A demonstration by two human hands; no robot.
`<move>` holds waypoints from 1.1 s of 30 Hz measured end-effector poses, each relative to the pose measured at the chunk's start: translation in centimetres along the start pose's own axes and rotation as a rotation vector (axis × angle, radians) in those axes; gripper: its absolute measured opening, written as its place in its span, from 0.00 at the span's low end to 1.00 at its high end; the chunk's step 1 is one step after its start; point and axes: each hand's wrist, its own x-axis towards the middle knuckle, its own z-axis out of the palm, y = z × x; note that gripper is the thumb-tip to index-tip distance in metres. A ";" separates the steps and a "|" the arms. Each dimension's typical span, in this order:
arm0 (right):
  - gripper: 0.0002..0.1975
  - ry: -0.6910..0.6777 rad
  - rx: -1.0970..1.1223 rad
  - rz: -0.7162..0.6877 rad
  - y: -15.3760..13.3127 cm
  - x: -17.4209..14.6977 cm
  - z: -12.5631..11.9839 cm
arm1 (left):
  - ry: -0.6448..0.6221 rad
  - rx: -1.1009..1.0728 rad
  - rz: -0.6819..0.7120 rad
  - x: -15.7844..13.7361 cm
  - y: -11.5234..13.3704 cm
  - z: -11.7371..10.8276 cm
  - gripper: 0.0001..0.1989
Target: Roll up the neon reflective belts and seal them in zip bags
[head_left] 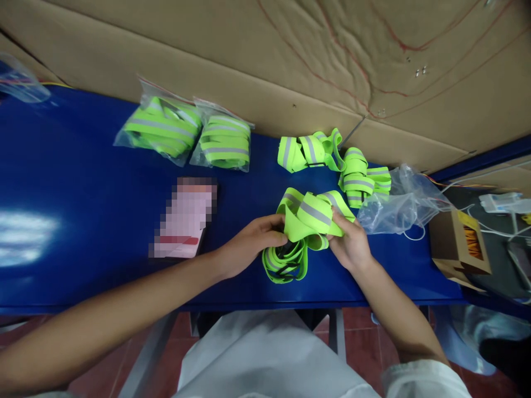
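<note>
Between my two hands is a bundle of neon yellow-green reflective strap [315, 214] with a grey stripe, folded in loose loops. My left hand [253, 243] pinches its left edge between thumb and fingers. On the right side, my right hand [350, 240] grips the same bundle, its fingers partly hidden behind the strap. Just below, a coil of similar strap with black buckles [286, 264] hangs or lies against the table; I cannot tell whether it is joined to the held bundle. Behind my hands lie two more rolled straps, one at the centre [307, 152] and one farther right [357, 179].
Two clear bags of straps [161, 130] [226, 141] lie along the cardboard-covered wall [232, 72]. A phone-like slab [185, 218], its face blurred, rests on the blue table [83, 166]. Crumpled plastic bags [404, 202] and a cardboard box [458, 240] are at right, near cables.
</note>
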 end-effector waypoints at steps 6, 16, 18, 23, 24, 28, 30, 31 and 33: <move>0.19 0.031 -0.043 -0.047 0.4 -0.1 -0.1 | 0.047 0.075 0.011 0.0 -0.1 0.4 0.20; 0.22 0.079 -0.161 -0.080 0.8 -0.1 0.0 | 0.070 0.376 0.056 0.0 0.0 0.6 0.20; 0.22 0.081 -0.147 -0.062 0.7 -0.2 0.2 | 0.034 0.403 0.067 0.0 -0.1 0.4 0.21; 0.21 0.105 -0.180 -0.130 0.9 -0.5 -0.2 | 0.007 0.422 0.118 0.0 -0.4 0.3 0.21; 0.21 0.098 -0.195 -0.141 0.9 -0.6 -0.3 | 0.009 0.423 0.123 0.1 -0.5 0.3 0.21; 0.21 0.061 -0.214 -0.155 1.1 -0.7 -0.5 | 0.019 0.440 0.122 0.2 -0.9 0.3 0.23; 0.20 0.049 -0.213 -0.159 1.1 -0.6 -0.5 | 0.020 0.440 0.122 0.2 -1.0 0.2 0.24; 0.20 0.047 -0.210 -0.163 1.1 -0.6 -0.5 | 0.020 0.438 0.124 0.2 -0.9 0.2 0.24; 0.19 0.042 -0.200 -0.174 1.1 -0.5 -0.5 | 0.023 0.441 0.132 0.2 -0.9 0.1 0.23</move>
